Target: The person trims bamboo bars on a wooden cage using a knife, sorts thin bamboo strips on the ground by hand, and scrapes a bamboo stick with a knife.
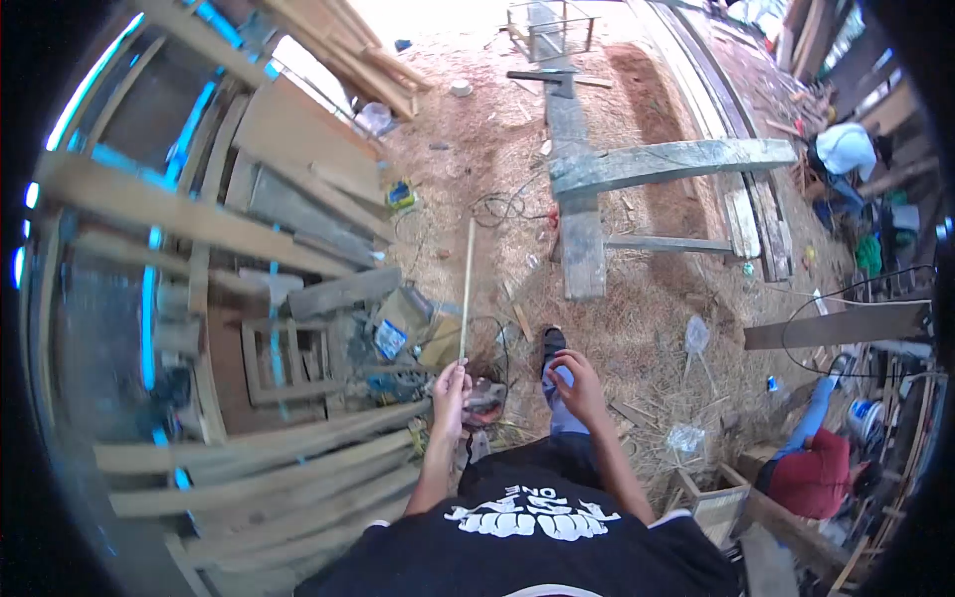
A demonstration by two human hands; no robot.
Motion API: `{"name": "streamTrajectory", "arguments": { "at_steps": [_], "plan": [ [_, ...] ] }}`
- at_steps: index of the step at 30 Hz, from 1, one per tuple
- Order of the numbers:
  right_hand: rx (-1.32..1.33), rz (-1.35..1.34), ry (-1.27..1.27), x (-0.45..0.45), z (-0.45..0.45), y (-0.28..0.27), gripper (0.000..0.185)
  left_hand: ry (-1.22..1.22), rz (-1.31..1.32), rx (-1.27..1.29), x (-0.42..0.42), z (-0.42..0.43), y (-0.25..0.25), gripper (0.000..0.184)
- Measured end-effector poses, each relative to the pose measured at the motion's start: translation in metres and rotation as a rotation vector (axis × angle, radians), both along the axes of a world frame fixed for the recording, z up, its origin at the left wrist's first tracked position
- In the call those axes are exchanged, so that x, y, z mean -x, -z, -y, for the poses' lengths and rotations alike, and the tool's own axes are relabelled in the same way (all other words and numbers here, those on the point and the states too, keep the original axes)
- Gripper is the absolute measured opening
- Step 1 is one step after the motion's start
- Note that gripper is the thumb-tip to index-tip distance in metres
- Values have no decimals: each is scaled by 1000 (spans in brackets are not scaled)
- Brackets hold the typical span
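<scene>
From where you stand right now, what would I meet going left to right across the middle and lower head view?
Small wooden frame, blue-and-white packet, left hand gripping a thin light stick, right hand, clear plastic bag, person in a red top.

Daylight washes out the ground (477,40) at the top of the fisheye view, while blue-tinged glare streaks between boards (189,214) at left. Soft shadows cross the middle; blur softens the left side, lines bow outward, and black corners ring the frame.
</scene>
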State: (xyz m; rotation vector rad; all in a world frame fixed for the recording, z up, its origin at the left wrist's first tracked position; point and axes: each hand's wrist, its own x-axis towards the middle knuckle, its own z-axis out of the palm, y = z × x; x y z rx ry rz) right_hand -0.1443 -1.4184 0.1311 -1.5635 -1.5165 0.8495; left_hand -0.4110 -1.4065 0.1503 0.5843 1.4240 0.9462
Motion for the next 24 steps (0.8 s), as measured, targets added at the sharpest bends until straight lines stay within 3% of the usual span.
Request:
{"name": "streamTrajectory", "arguments": {
  "at_steps": [2,5,9,12,13,18,24],
  "plan": [
    [-4,-47,8,-20,-64,-14,14,-43,105,-11,-20,-60,-19,31],
    [16,-28,16,-38,-145,-38,15,-20,-3,-78,-39,-141,-45,32],
    [39,-126,28,-49,-232,-43,19,-48,120,-92,-52,-212,-74,24],
    [58,-167,15,-51,-290,-56,21,-39,63,-99,-51,-264,-82,23],
    [60,-151,9,-51,-308,-57,21,-25,40,-86,-49,-283,-81,36],
    [118,-164,23,-48,-405,-55,22,37,75,-96,-45,-406,-58,30],
    [153,-72,134,-35,-546,-12,17,205,179,-24,-42,-601,-4,32]
  ]
}}
